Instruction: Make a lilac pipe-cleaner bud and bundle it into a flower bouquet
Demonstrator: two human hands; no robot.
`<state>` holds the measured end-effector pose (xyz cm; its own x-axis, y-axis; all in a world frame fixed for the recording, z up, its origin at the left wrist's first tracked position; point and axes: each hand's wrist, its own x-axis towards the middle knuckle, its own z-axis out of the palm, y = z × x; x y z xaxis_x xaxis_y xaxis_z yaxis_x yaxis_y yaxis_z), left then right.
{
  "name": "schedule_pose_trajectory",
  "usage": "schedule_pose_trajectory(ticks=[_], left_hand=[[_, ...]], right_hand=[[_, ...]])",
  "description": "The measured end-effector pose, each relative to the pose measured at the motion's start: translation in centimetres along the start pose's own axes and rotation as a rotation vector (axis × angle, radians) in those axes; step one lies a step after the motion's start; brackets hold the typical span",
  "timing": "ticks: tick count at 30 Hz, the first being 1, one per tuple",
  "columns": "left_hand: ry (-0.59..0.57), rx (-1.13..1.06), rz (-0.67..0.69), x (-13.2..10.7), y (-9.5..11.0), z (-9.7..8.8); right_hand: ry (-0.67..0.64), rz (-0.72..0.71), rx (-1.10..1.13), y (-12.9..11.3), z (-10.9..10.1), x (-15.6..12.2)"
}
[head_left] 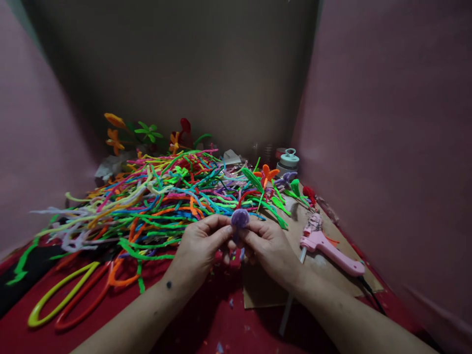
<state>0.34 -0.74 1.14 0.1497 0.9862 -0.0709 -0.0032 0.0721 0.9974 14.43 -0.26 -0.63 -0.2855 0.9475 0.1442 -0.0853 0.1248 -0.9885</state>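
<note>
Between my two hands is a small purple fuzzy piece (240, 219), rounded at the top and apparently bent from pipe cleaner. My left hand (206, 241) pinches its left side with thumb and forefinger. On the other side, the thumb and fingers of my right hand (268, 246) are closed on it too. Its lower part is mostly hidden behind my fingers. Just beyond my hands lies a big heap of many-coloured pipe cleaners (177, 196).
A pink glue gun (332, 251) with a glue stick rests on cardboard (263, 292) at right. Scissors with yellow and red handles (59, 297) lie at left. Pipe-cleaner flowers (266, 176) and a lidded jar (289, 160) stand behind. Pink walls flank the red cloth.
</note>
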Motion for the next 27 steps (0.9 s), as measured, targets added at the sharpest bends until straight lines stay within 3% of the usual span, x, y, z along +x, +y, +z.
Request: schedule_pose_trajectory(ticks=[7,15,21,27], left_hand=[[-0.019,-0.130,-0.027,-0.1,-0.7,-0.1],[-0.028,-0.268,-0.060,0.2,-0.8,0.3],[-0.034,-0.275,-0.067,0.2,-1.2,-0.2],[-0.082,-0.388,-0.155,-0.1,-0.6,0.0]], right_hand=[[-0.035,-0.086,-0.051,0.3,-0.2,-0.1],[-0.083,-0.041,0.014,-0.1,0.0,-0.1],[-0.016,-0.007,0.030,0.4,-0.4,0.1],[-0.081,0.068,0.243,0.7,-0.8,0.4]])
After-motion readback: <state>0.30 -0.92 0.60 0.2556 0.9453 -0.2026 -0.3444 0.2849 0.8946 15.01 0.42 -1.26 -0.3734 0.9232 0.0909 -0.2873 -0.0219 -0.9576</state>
